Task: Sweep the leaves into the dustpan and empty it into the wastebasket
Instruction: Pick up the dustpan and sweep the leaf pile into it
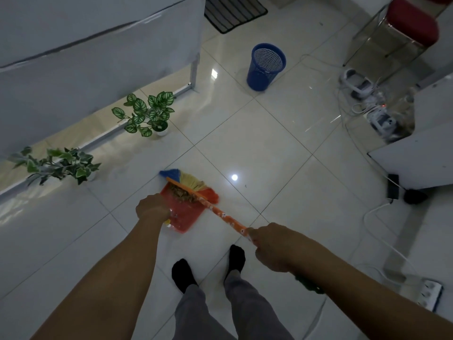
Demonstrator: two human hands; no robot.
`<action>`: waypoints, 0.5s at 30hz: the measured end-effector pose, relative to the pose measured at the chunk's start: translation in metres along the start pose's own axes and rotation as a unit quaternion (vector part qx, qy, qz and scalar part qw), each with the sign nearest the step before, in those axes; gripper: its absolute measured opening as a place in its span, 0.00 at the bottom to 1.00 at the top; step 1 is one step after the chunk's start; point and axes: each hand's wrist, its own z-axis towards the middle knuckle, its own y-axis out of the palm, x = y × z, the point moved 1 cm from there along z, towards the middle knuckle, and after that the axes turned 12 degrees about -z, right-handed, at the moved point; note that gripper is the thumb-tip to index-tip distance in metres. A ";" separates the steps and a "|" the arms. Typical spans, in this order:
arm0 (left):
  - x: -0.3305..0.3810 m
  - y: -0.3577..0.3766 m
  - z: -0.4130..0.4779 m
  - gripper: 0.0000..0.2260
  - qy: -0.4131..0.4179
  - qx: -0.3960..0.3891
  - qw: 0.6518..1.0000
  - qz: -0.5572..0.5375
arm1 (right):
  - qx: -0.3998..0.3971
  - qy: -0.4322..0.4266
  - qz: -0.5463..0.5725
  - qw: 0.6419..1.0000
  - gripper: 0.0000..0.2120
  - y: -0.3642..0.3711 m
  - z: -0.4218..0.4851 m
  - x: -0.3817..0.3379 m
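Note:
A red dustpan (187,217) lies flat on the white tiled floor just ahead of my feet. My left hand (153,208) grips its near left edge. A pile of brown dry leaves (183,193) sits at the pan's front lip. The broom (188,182) has blue, yellow and red bristles pressed against that lip. Its orange handle (221,214) runs back to my right hand (269,249), which is closed around it. A blue mesh wastebasket (266,66) stands upright farther ahead, slightly right, well apart from the pan.
Two potted plants (147,114) (58,164) stand along the white wall on the left. Cables, power strips (430,294) and devices (375,114) clutter the floor at the right. A red stool (411,23) is at the far right, a dark mat (234,12) at the top.

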 end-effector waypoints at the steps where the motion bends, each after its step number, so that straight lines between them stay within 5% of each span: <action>1: 0.000 0.000 -0.001 0.11 0.000 0.000 1.000 -0.001 | 0.003 0.000 0.004 1.000 0.24 -0.003 -0.008 0.007; 12: -0.018 -0.001 -0.014 0.18 -0.008 -0.007 1.000 -0.018 | 0.020 0.025 0.108 0.994 0.19 -0.026 -0.050 0.036; 15: -0.027 -0.004 -0.018 0.27 -0.016 -0.020 0.999 -0.029 | 0.042 0.040 0.086 0.995 0.20 -0.032 -0.040 0.022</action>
